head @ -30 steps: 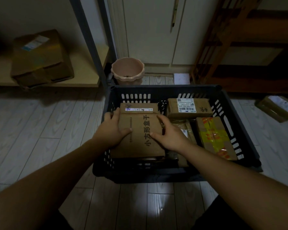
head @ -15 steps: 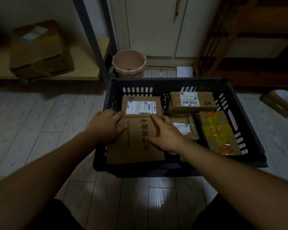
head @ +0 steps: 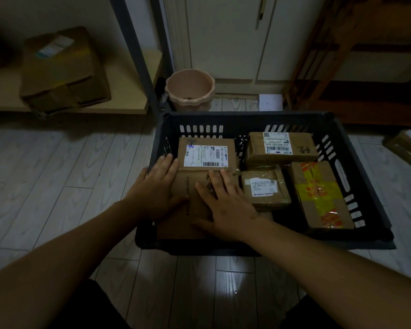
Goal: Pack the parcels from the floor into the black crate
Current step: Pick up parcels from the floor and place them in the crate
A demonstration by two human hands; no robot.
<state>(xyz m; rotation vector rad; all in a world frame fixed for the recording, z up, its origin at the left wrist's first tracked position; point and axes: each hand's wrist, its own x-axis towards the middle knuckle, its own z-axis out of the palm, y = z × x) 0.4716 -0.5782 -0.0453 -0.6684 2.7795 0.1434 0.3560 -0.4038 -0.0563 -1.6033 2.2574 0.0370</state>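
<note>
The black crate stands on the floor in front of me and holds several brown parcels. A flat brown box lies in its near left corner. My left hand rests flat on that box's left side, fingers straight. My right hand lies flat on its top, fingers spread. Behind it sits a labelled parcel. A small taped parcel is in the middle, a labelled one at the back right and a parcel with yellow and red tape on the right.
One more parcel lies on the floor to the right of the crate. A pink pot stands behind the crate beside a dark metal post. A large cardboard box sits on a low shelf at the left. A wooden rack is at the back right.
The flat brown box has sunk lower into the crate's near left corner. Both hands went from holding its edges to lying flat on it, and the labelled parcel behind it shows fully.
</note>
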